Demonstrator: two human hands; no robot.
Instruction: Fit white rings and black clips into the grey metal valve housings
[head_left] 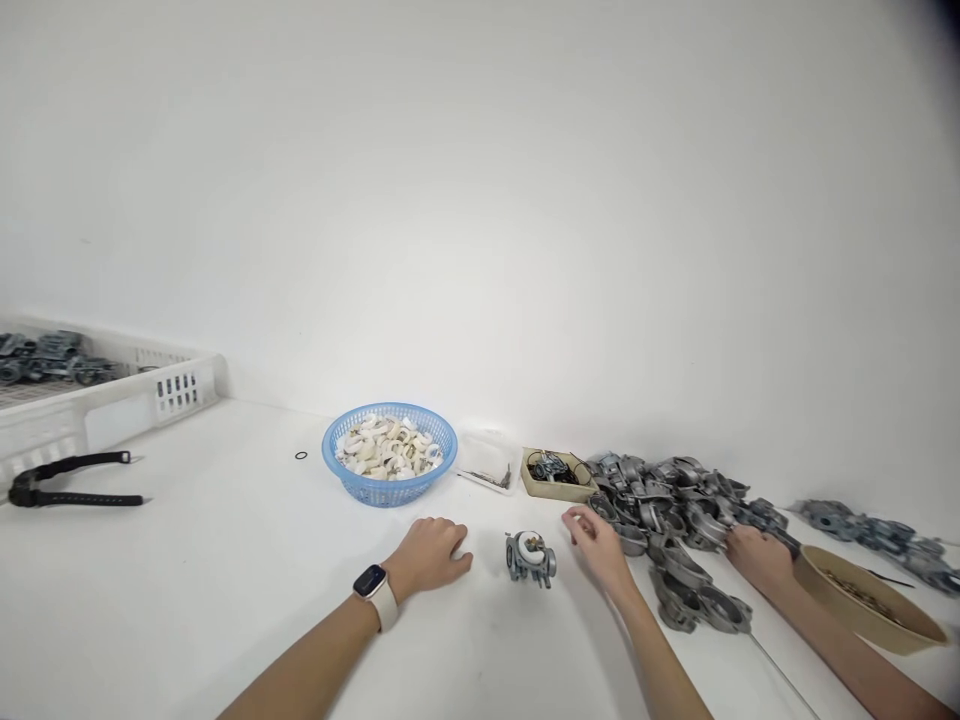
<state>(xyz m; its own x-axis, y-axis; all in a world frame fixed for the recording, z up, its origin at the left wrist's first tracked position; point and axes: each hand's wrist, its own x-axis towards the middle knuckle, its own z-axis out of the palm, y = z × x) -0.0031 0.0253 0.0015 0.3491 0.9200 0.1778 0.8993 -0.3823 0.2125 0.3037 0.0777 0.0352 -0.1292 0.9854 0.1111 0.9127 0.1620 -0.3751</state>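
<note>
A grey metal carburetor body with a white, curved float on its top stands on the white table between my hands. To its left, my left hand rests on the tabletop, thumb apart from the bent fingers, holding nothing and not touching the carburetor. My right hand hovers just right of the carburetor. Its fingers are curled and close at the tips; anything between them is too small to make out. A watch with a pale strap is on my left wrist.
A blue basket holds white floats. Behind are a white tray with thin pins and a box of small parts. Grey metal bowls lie heaped right, where another person's hand reaches in beside a tan bowl. Left: a crate, black strap.
</note>
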